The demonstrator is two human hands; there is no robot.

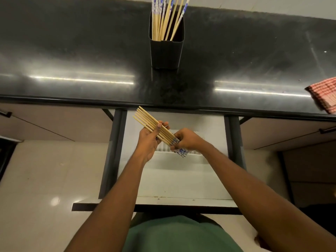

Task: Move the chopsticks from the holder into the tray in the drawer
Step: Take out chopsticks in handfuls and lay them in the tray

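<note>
Still, holder (pixel 166 51) holds several chopsticks (pixel 163 19).

Glossy dark stone-like counter (pixel 72 51), matt black plastic-looking holder (pixel 165 53), pale smooth wooden chopsticks (pixel 152 125) with blue-patterned ends, woven checked cloth (pixel 323 95) at the right.

Both hands, left hand (pixel 148 140) and right hand (pixel 187 140), grip a chopstick bundle (pixel 154 127) above the open drawer (pixel 181 179); more chopsticks stand in the black holder (pixel 165 51).

A dark glossy countertop (pixel 72 51) carries a black holder (pixel 165 53) of chopsticks (pixel 163 19) and a checked cloth (pixel 323 95).
</note>
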